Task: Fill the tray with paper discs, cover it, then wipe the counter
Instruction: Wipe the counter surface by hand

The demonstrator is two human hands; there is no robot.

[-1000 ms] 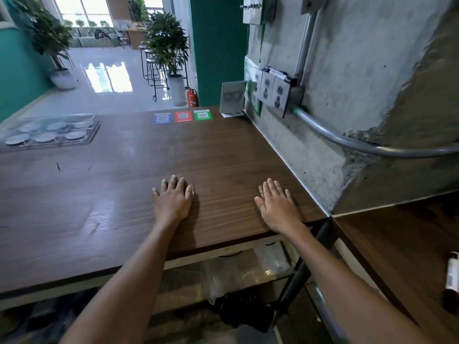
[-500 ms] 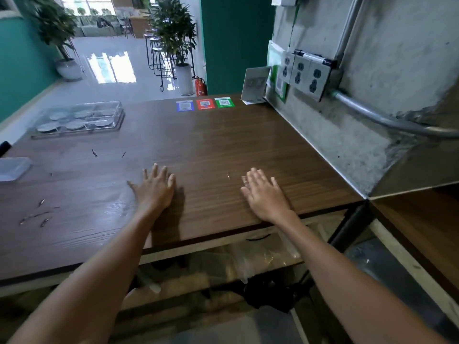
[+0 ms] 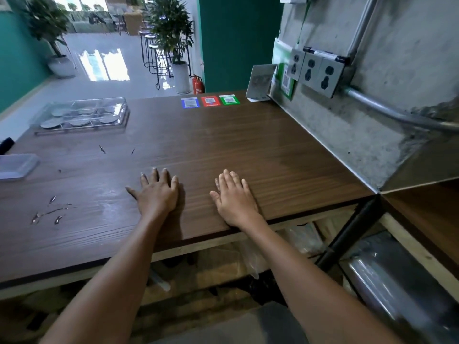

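A clear plastic tray point(image 3: 37, 129) with a clear cover on it sits at the far left of the brown wooden counter point(image 3: 248, 150). Pale paper discs point(image 3: 80, 122) lie in its compartments. My left hand point(image 3: 156, 192) rests flat on the counter near the front edge, fingers apart, holding nothing. My right hand point(image 3: 234, 197) lies flat beside it, a hand's width to the right, also empty. Both hands are well away from the tray.
A clear plastic lid or box point(image 3: 16, 166) sits at the left edge. Water drops and small scraps point(image 3: 49, 211) mark the counter's left part. Three coloured QR stickers point(image 3: 210, 101) and a card stand point(image 3: 259, 81) are at the back. A concrete wall with sockets point(image 3: 315, 72) bounds the right side.
The view has swung left and down, so the tray, the clear box and the wet marks came into sight. Both hands stay flat on the counter, now closer together.
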